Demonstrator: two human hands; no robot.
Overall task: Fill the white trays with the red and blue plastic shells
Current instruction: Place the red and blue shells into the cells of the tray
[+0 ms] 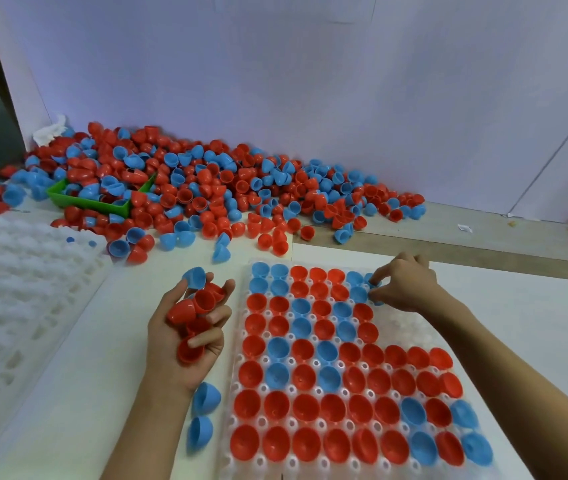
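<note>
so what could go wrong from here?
1. The left hand grips a loose stack of red shells with a blue shell perched at the fingertips; one may slip out.
2. The right hand works a blue shell at the tray's far right; its forearm crosses filled rows and could knock seated shells loose.

Glossy, smooth plastic shells (pixel 206 188), red and blue, lie heaped. The white tray (pixel 410 327) looks translucent, thin moulded plastic. The desk (pixel 85 393) is matt white; the green bin (pixel 92 202) shiny plastic.
</note>
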